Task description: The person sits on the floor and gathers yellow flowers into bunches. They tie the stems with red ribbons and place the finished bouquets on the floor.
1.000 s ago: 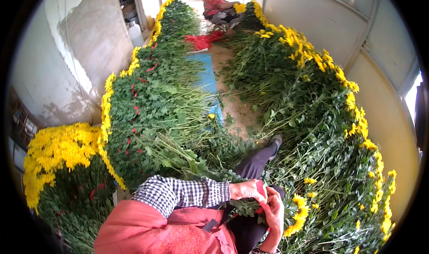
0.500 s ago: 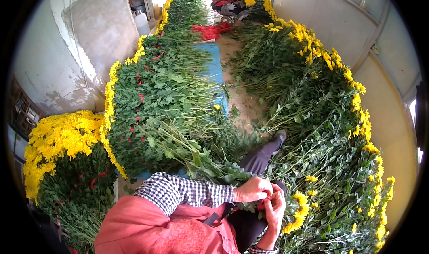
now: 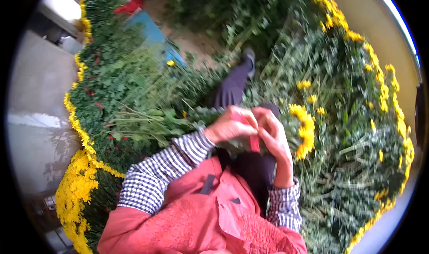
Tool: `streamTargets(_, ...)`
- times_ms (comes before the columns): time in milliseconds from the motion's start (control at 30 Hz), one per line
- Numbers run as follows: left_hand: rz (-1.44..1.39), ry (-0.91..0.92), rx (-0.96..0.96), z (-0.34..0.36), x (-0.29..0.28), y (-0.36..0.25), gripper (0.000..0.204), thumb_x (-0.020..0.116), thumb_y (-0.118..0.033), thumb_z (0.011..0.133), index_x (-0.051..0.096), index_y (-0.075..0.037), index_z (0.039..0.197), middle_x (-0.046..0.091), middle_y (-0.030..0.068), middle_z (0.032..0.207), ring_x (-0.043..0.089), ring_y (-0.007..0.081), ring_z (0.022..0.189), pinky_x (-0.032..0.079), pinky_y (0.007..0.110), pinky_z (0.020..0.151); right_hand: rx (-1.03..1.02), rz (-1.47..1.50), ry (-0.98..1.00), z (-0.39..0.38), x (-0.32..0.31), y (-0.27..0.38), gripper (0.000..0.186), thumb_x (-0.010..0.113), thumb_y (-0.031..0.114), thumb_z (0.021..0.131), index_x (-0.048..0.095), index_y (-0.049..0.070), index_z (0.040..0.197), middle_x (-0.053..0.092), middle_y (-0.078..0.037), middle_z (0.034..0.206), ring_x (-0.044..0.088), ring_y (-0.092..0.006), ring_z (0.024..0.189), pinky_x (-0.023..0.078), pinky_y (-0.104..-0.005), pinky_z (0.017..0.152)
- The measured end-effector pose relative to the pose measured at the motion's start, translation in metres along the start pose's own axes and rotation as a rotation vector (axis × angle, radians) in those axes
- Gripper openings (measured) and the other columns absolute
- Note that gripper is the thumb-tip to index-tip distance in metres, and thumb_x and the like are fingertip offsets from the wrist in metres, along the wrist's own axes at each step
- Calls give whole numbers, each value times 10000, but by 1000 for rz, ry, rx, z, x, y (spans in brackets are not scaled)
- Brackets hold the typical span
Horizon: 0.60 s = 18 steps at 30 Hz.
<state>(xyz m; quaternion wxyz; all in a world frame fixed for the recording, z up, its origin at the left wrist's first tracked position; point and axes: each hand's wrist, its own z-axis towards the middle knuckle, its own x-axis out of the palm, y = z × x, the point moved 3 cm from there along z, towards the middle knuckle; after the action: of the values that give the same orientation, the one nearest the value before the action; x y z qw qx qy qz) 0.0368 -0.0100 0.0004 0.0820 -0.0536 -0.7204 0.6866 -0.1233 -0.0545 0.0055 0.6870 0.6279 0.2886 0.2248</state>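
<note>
Across my lap lies a bunch of yellow chrysanthemums, its flower heads point(image 3: 306, 132) just right of my hands and its leafy stems point(image 3: 154, 121) stretching left. Above the bunch my left hand point(image 3: 232, 123) is closed, fingertips pinched on a red ribbon point(image 3: 254, 143). My right hand point(image 3: 273, 132) meets it fingertip to fingertip, also pinching the ribbon. A short end of the ribbon hangs below the fingers, in front of my dark trousers. Whether the ribbon goes round the stems is hidden by my hands.
Chrysanthemums with red ties lie piled at left point(image 3: 103, 84), flower heads along the outer edge. Another long pile point(image 3: 339, 97) covers the right side. Between them show bare floor point(image 3: 192, 41) and a blue sheet point(image 3: 149, 33). My foot point(image 3: 249, 59) rests near the right pile.
The view has swung downward and turned. My hands have risen off the bunch, and a ribbon end now hangs below them. Both hands stay closed together.
</note>
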Motion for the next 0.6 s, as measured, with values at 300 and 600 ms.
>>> streamTargets(300, 705, -304, 604, -20, 30, -3, 91, 641, -86, 796, 603, -39, 863, 580, 94, 836, 621, 267, 769, 519, 373, 671, 131, 265, -43, -23, 10, -16, 116, 555, -38, 819, 460, 28, 834, 488, -151, 1290, 507, -209, 1132, 393, -336, 985)
streamTargets(600, 771, -489, 534, -17, 34, -9, 123, 641, -120, 860, 573, -24, 895, 511, 102, 891, 593, 264, 713, 512, 350, 593, 15, -1, -83, -17, 0, -3, 189, 523, 124, 931, 604, -34, 996, 501, -157, 1352, 462, -264, 1255, 310, -359, 1079)
